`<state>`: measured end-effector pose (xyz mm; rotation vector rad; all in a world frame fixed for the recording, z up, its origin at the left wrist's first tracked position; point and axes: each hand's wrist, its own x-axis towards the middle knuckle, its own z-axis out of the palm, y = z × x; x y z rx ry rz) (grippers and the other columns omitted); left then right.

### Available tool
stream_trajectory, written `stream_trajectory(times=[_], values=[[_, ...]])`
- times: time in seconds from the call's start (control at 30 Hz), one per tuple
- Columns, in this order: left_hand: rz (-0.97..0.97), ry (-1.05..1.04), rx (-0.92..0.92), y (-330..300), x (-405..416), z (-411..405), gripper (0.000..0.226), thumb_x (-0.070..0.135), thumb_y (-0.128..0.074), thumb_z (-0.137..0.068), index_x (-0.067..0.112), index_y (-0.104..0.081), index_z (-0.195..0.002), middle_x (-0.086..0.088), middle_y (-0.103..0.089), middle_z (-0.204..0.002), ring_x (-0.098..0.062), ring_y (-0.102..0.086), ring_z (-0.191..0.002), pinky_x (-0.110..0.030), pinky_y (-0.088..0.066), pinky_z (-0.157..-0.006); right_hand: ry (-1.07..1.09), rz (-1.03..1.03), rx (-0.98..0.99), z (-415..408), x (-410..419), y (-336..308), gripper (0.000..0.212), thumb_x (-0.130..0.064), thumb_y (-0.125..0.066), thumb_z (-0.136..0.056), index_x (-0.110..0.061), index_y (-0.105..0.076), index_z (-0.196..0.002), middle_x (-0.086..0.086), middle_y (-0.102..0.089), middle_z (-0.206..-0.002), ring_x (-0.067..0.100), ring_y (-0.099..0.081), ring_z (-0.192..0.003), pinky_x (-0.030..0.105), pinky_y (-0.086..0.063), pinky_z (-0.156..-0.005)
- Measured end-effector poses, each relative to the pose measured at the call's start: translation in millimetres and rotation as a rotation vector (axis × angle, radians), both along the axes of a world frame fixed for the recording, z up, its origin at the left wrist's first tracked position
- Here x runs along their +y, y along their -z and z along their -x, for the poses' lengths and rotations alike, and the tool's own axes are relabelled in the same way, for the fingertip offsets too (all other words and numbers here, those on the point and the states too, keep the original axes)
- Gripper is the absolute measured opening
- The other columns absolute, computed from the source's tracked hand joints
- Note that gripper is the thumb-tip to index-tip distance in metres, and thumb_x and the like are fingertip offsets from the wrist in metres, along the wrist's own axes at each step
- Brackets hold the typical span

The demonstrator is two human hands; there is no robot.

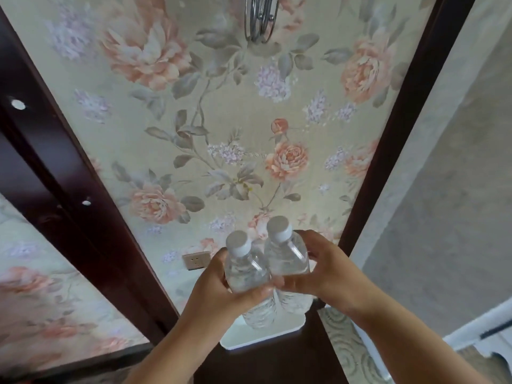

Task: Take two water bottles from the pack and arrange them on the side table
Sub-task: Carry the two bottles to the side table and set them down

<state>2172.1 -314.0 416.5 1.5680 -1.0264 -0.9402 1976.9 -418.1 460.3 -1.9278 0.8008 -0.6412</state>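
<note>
Two clear water bottles with white caps stand upright side by side, touching each other. My left hand (219, 289) is wrapped around the left bottle (243, 270) at its shoulder. My right hand (321, 273) grips the right bottle (288, 256) the same way. Both bottle bases are over a white tray (277, 332) that lies on the dark wooden side table (291, 364). Whether the bases touch the tray is hidden by my hands.
Floral wallpaper fills the wall behind, framed by dark wooden posts (410, 112). A wall socket (195, 261) sits low on the wall, left of the bottles. A metal lamp fitting (260, 18) hangs at the top. A pale patterned cloth (346, 347) lies right of the table.
</note>
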Motion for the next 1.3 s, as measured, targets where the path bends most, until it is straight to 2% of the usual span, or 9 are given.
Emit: stream_trajectory(times=[0.1, 0.23, 0.33, 0.4, 0.6, 0.7, 0.9, 1.13, 1.3], values=[[-0.102, -0.006, -0.129, 29.9, -9.0, 6.9, 0.068, 0.050, -0.094, -0.055, 0.045, -0.065, -0.117, 0.019, -0.078, -0.113, -0.006, -0.074, -0.107, -0.044, -0.059, -0.099, -0.040, -0.033, 0.137, 1.4, -13.6, 32.1, 0.065, -0.053, -0.092, -0.065, -0.069, -0.053, -0.115, -0.039, -0.062, -0.121, -0.013, -0.061, -0.110, -0.002, -0.046, -0.078], [-0.205, -0.016, -0.152, 98.3, -19.6, 11.7, 0.072, 0.043, -0.096, -0.061, 0.051, -0.058, -0.122, 0.029, -0.072, -0.116, 0.006, -0.068, -0.108, -0.030, -0.057, -0.096, -0.056, -0.029, 0.303, -0.9, -31.9, 104.9, 0.067, -0.062, -0.089, -0.062, -0.053, -0.054, -0.119, -0.035, -0.066, -0.113, -0.012, -0.064, -0.101, 0.008, -0.051, -0.075], [-0.284, 0.000, -0.189, 165.8, -25.9, 13.4, 0.065, 0.048, -0.092, -0.062, 0.049, -0.057, -0.116, 0.036, -0.067, -0.109, 0.015, -0.064, -0.101, -0.008, -0.050, -0.078, -0.067, -0.047, 0.391, -3.1, -44.3, 175.2, 0.065, -0.052, -0.090, -0.060, -0.044, -0.057, -0.115, -0.024, -0.069, -0.105, -0.005, -0.066, -0.095, 0.016, -0.055, -0.078], [-0.342, -0.005, -0.171, 213.4, -29.6, 16.2, 0.060, 0.042, -0.092, -0.064, 0.045, -0.056, -0.112, 0.033, -0.066, -0.106, 0.014, -0.064, -0.097, -0.002, -0.047, -0.073, -0.097, -0.064, 0.426, -4.5, -51.1, 227.3, 0.065, -0.045, -0.093, -0.062, -0.040, -0.057, -0.115, -0.020, -0.068, -0.102, 0.000, -0.066, -0.094, 0.024, -0.055, -0.082], [-0.403, -0.033, -0.075, 335.0, -37.9, 28.9, 0.059, 0.017, -0.087, -0.069, 0.052, -0.054, -0.104, 0.013, -0.067, -0.104, -0.004, -0.069, -0.096, -0.028, -0.059, -0.085, -0.083, -0.187, 0.481, 1.5, -49.8, 352.4, 0.065, -0.041, -0.094, -0.063, -0.049, -0.049, -0.110, -0.027, -0.061, -0.099, -0.019, -0.056, -0.094, -0.002, -0.042, -0.066], [-0.422, -0.075, -0.070, 369.5, -37.8, 38.4, 0.056, 0.018, -0.085, -0.070, 0.051, -0.054, -0.103, 0.010, -0.067, -0.104, -0.010, -0.069, -0.097, -0.028, -0.059, -0.082, -0.050, -0.221, 0.453, 6.3, -48.3, 390.5, 0.061, -0.032, -0.093, -0.065, -0.042, -0.051, -0.108, -0.021, -0.062, -0.100, -0.007, -0.059, -0.097, 0.003, -0.047, -0.071], [-0.415, -0.138, -0.101, 408.5, -39.3, 52.3, 0.062, 0.009, -0.085, -0.074, 0.052, -0.051, -0.104, 0.014, -0.062, -0.106, -0.009, -0.066, -0.101, -0.031, -0.059, -0.088, -0.007, -0.256, 0.463, 6.6, -43.5, 434.0, 0.055, -0.022, -0.089, -0.072, -0.033, -0.053, -0.111, -0.016, -0.061, -0.107, -0.001, -0.060, -0.094, 0.013, -0.052, -0.072], [-0.395, -0.125, -0.086, 425.9, -30.5, 54.9, 0.070, 0.018, -0.087, -0.076, 0.055, -0.048, -0.121, 0.021, -0.059, -0.119, -0.004, -0.063, -0.116, -0.018, -0.054, -0.092, -0.041, -0.253, 0.448, 9.6, -42.6, 457.1, 0.061, -0.017, -0.088, -0.072, -0.033, -0.050, -0.118, -0.015, -0.057, -0.113, 0.000, -0.059, -0.100, 0.016, -0.054, -0.076], [-0.458, -0.134, -0.055, 425.1, -16.0, 54.4, 0.077, 0.024, -0.089, -0.075, 0.055, -0.046, -0.131, 0.020, -0.056, -0.130, -0.004, -0.063, -0.119, -0.033, -0.059, -0.100, -0.094, -0.279, 0.491, 9.4, -37.5, 462.6, 0.074, -0.018, -0.084, -0.073, -0.041, -0.047, -0.132, -0.020, -0.058, -0.126, -0.002, -0.057, -0.112, 0.013, -0.047, -0.090]])
